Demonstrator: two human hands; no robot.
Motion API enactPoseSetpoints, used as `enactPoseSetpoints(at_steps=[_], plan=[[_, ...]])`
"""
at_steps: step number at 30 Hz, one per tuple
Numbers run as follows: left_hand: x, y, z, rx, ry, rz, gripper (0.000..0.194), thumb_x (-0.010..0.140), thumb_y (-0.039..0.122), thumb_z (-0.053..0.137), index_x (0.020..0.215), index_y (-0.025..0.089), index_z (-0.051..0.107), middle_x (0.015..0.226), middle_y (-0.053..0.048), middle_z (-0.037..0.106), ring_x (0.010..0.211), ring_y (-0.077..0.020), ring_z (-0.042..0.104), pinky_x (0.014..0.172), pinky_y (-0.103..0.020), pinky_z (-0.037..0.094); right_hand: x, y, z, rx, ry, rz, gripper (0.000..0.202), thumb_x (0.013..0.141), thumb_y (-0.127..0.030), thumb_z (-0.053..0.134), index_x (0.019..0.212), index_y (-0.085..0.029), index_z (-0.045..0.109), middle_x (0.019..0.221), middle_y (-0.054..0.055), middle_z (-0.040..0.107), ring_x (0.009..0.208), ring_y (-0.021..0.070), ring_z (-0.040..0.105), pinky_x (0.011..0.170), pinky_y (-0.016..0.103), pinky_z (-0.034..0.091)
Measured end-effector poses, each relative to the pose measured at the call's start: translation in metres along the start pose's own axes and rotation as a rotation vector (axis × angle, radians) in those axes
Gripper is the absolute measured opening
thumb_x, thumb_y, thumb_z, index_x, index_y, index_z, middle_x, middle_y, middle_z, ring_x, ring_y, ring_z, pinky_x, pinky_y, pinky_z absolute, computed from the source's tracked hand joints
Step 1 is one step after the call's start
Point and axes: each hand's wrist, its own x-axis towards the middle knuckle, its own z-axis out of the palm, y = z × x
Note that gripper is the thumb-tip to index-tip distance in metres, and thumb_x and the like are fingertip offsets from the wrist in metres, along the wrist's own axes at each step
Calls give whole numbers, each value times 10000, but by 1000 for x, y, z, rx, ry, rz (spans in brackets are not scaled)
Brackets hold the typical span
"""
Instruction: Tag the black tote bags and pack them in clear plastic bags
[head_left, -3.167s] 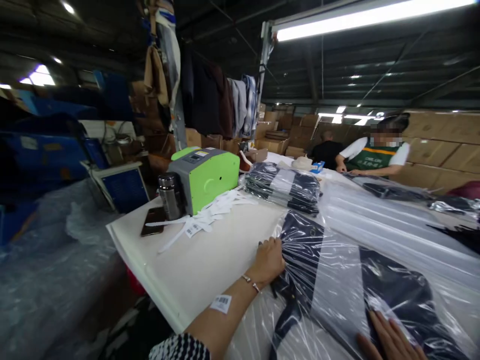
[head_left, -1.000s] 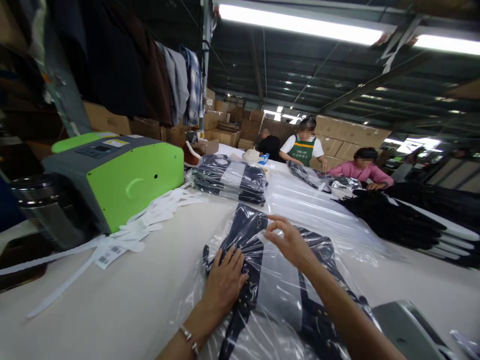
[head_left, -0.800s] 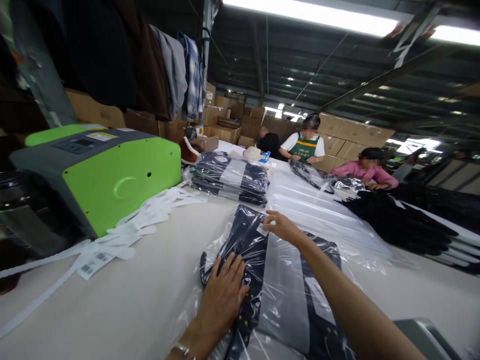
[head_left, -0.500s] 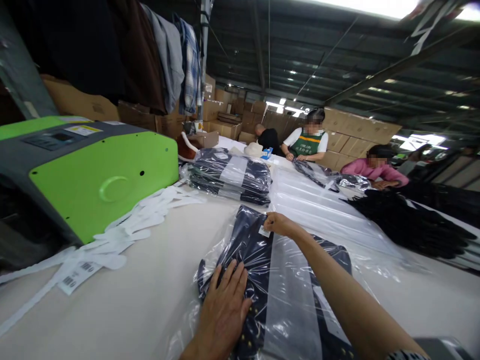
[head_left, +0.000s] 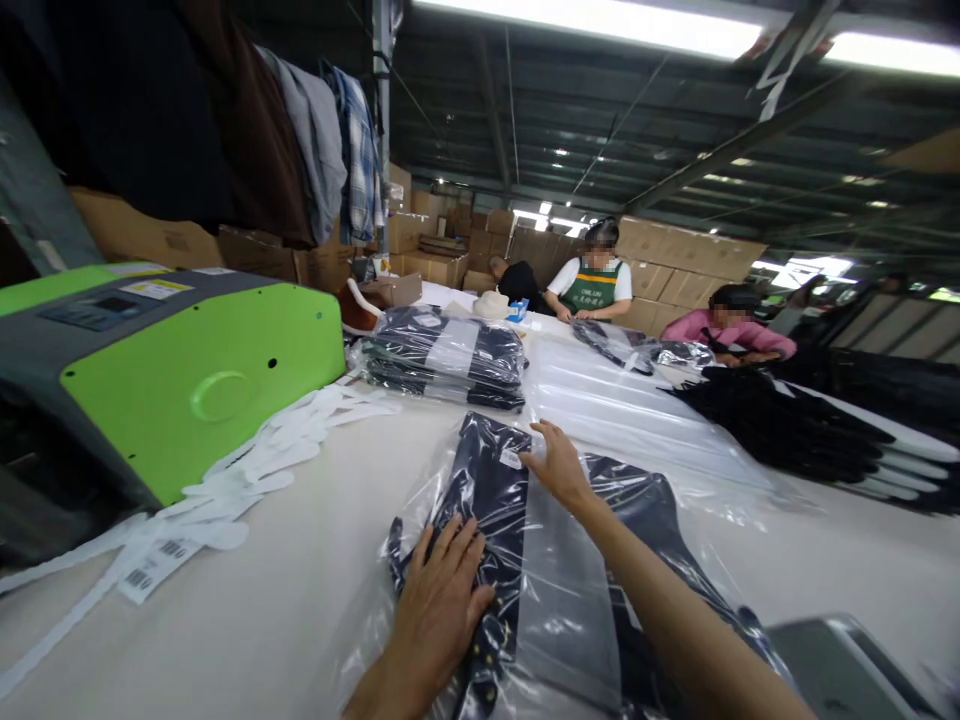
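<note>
A dark navy garment (head_left: 487,490), folded inside a clear plastic bag, lies on the table in front of me. Gold-coloured dots show near its lower end, and a pale translucent strip (head_left: 555,600) runs down its middle. My left hand (head_left: 439,605) rests flat on the bag's left part, fingers stretched. By the bag's far edge is my right hand (head_left: 559,465), its thumb and fingers apart and nothing held between them. Just left of its thumb sits a small white label (head_left: 511,459). My right forearm covers part of the bag.
Beyond the garment lie a stack of bagged garments (head_left: 442,355) and clear plastic bags (head_left: 607,395). On the left stands a green and grey machine (head_left: 217,380) beside white label strips (head_left: 255,470). Black garments (head_left: 795,430) are piled right. Two co-workers (head_left: 592,285) (head_left: 731,325) work across the table.
My right hand has opened from a pinch beside the white label and is now spread at the bag's far edge. My left hand stays flat on the bag. The view has shifted slightly.
</note>
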Motion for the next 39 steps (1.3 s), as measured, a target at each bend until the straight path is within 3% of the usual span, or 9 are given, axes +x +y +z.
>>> enactPoseSetpoints(at_steps=[2, 5, 8, 12, 16, 23, 29, 34, 39], plan=[[3, 3, -11, 4, -7, 7, 464, 965, 401, 538, 1409, 266, 540, 1524, -37, 507, 1419, -280, 451, 1131, -579, 425, -33, 5, -24, 6, 1, -16, 561, 902, -368, 585, 1415, -156, 508, 1497, 169, 497, 1425, 283, 416, 1189, 482, 294], [15, 6, -28, 36, 12, 62, 515, 975, 426, 509, 1461, 256, 486, 1576, -54, 432, 1477, -288, 358, 1171, -576, 357, -102, 15, -61, -75, -115, 18, 638, 966, -477, 492, 1514, -160, 410, 1589, 151, 388, 1504, 293, 286, 1228, 542, 192], [31, -2, -31, 109, -39, 64, 574, 981, 459, 484, 1489, 195, 456, 1608, -85, 365, 1516, -308, 264, 1210, -588, 259, -174, 25, -85, -184, -231, 77, 707, 991, -564, 420, 1567, -163, 331, 1636, 130, 292, 1541, 286, 173, 1244, 554, 127], [38, -19, -12, 178, -236, 16, 599, 997, 453, 421, 1516, 154, 409, 1615, -95, 345, 1513, -319, 266, 1200, -597, 251, -238, 37, -89, -250, -273, 169, 737, 991, -618, 384, 1570, -166, 338, 1632, 138, 285, 1537, 291, 185, 1246, 534, 145], [32, -29, -1, 193, -277, 14, 621, 1011, 451, 340, 1561, 165, 307, 1646, -76, 274, 1523, -302, 243, 1194, -584, 261, -258, 43, -84, -242, -235, 199, 752, 995, -626, 363, 1573, -146, 323, 1635, 128, 281, 1537, 283, 185, 1256, 519, 108], [32, -25, -15, 175, -345, -21, 604, 1019, 475, 296, 1548, 189, 343, 1633, -93, 316, 1512, -301, 273, 1192, -574, 257, -255, 50, -96, -194, -231, 336, 754, 1007, -598, 337, 1528, -56, 389, 1611, 188, 317, 1527, 318, 210, 1245, 517, 142], [79, -8, -31, 277, -218, 21, 573, 1022, 463, 290, 1468, 148, 463, 1588, -125, 408, 1495, -297, 307, 1184, -539, 275, -182, 44, -104, -33, -109, 354, 768, 1023, -571, 337, 1543, -7, 311, 1628, 237, 243, 1535, 344, 160, 1235, 525, 142], [140, -13, -11, 332, -125, 49, 585, 1008, 465, 297, 1447, 124, 478, 1581, -144, 414, 1487, -323, 304, 1167, -566, 276, -101, 56, -89, -7, -87, 376, 765, 1023, -570, 356, 1548, -19, 281, 1627, 231, 261, 1526, 329, 204, 1223, 474, 206], [185, -34, 21, 299, -115, 64, 614, 997, 458, 304, 1444, 72, 471, 1568, -189, 418, 1483, -369, 288, 1135, -620, 291, -61, 97, -68, -97, -108, 424, 838, 1008, -626, 334, 1566, -8, 238, 1648, 213, 211, 1542, 304, 146, 1247, 451, 111]])
